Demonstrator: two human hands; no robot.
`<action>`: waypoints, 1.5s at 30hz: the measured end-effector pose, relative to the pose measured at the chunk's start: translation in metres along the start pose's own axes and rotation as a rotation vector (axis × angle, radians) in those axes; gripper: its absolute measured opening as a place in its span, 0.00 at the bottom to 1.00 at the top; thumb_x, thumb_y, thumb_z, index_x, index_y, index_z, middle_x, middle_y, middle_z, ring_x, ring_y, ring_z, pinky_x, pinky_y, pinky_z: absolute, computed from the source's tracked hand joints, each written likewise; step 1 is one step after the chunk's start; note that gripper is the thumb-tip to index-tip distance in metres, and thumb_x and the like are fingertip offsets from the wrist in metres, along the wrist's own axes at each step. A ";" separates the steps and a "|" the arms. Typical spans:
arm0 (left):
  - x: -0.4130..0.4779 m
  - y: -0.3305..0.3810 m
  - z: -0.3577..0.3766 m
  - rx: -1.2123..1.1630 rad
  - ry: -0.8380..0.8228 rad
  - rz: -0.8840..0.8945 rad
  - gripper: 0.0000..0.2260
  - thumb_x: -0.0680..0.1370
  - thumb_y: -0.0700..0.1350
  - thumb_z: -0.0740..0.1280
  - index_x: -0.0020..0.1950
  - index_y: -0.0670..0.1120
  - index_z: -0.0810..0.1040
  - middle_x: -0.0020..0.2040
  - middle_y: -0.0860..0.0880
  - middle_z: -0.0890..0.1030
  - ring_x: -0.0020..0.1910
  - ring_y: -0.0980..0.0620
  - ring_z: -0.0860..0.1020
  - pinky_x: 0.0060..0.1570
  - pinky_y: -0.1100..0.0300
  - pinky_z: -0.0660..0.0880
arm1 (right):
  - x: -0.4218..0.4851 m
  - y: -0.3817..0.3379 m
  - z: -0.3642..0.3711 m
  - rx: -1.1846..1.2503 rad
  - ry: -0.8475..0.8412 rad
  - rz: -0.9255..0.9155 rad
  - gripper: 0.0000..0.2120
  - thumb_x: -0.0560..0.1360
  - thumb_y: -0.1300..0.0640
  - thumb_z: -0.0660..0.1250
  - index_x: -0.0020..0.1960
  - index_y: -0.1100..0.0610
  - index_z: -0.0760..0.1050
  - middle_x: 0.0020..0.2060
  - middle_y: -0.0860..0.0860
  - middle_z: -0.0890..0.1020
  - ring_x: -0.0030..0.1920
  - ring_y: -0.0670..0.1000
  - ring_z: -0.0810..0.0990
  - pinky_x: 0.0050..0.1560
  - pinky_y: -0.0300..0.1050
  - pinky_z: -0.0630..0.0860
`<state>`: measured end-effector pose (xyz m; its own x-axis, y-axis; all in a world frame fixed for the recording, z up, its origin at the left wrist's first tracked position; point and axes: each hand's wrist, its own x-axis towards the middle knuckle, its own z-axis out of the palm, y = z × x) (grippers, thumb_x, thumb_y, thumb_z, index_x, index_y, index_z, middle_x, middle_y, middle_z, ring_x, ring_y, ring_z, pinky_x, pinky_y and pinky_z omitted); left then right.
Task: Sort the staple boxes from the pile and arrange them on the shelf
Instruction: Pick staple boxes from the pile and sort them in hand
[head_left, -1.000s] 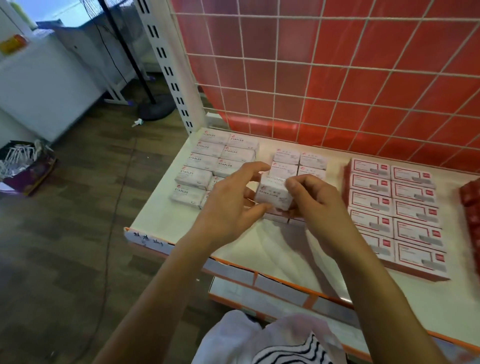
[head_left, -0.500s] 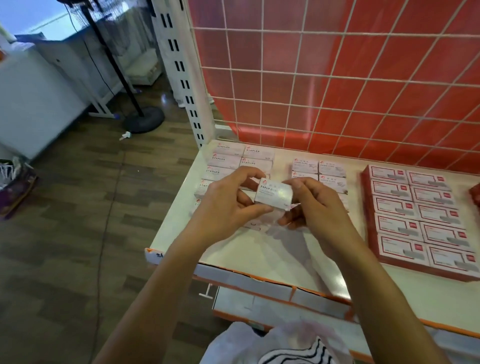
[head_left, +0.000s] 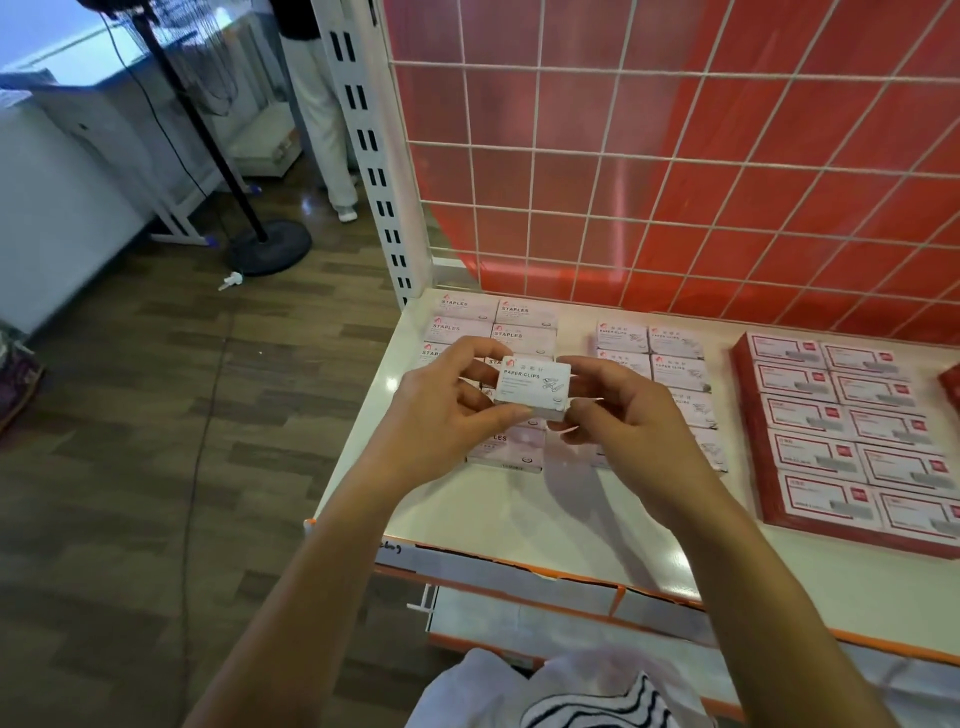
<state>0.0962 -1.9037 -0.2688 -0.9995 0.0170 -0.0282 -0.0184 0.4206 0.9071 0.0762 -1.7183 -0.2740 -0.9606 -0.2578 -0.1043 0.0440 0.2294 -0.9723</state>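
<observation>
Both my hands hold one small white box (head_left: 532, 387) printed PAPER CLIPS, flat side up, above the white shelf (head_left: 545, 519). My left hand (head_left: 441, 410) pinches its left end and my right hand (head_left: 618, 415) grips its right end. Under and behind the hands, white boxes marked STAPLES (head_left: 519, 322) lie in two columns at the shelf's far left. A second group of white paper clip boxes (head_left: 670, 358) lies in two columns just to the right, partly hidden by my right hand.
Red-framed boxes (head_left: 852, 431) fill a block at the right of the shelf. A red wire-grid back panel (head_left: 675, 182) rises behind. A white slotted upright (head_left: 374, 156) stands at the shelf's left corner. A fan stand (head_left: 265, 249) and a person's legs (head_left: 327, 130) are on the floor to the left.
The box has been lifted a little and turned flat side up between both hands. The camera has moved nearer and tilted up, showing more of the grid panel.
</observation>
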 end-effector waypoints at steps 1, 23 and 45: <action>0.000 -0.001 -0.001 -0.004 -0.001 0.002 0.21 0.70 0.44 0.76 0.60 0.52 0.73 0.51 0.51 0.81 0.42 0.53 0.83 0.46 0.51 0.81 | 0.000 0.001 0.000 -0.027 -0.002 -0.014 0.20 0.76 0.68 0.61 0.64 0.50 0.74 0.52 0.46 0.82 0.46 0.46 0.82 0.47 0.43 0.80; 0.002 -0.038 -0.025 0.495 0.223 -0.057 0.19 0.74 0.47 0.72 0.64 0.51 0.74 0.62 0.51 0.76 0.58 0.54 0.73 0.61 0.53 0.72 | 0.011 0.013 0.010 -0.307 0.115 0.078 0.20 0.70 0.61 0.72 0.61 0.51 0.74 0.47 0.46 0.80 0.46 0.46 0.79 0.51 0.45 0.79; 0.022 0.016 0.034 0.317 -0.066 0.135 0.25 0.71 0.48 0.75 0.67 0.51 0.73 0.55 0.56 0.79 0.46 0.63 0.78 0.46 0.73 0.75 | -0.007 0.011 -0.034 -0.292 0.157 0.047 0.23 0.70 0.64 0.72 0.62 0.50 0.74 0.48 0.45 0.80 0.46 0.44 0.79 0.46 0.34 0.77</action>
<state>0.0753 -1.8660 -0.2685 -0.9882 0.1462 0.0462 0.1334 0.6712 0.7292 0.0739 -1.6823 -0.2767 -0.9909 -0.0981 -0.0924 0.0308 0.5028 -0.8638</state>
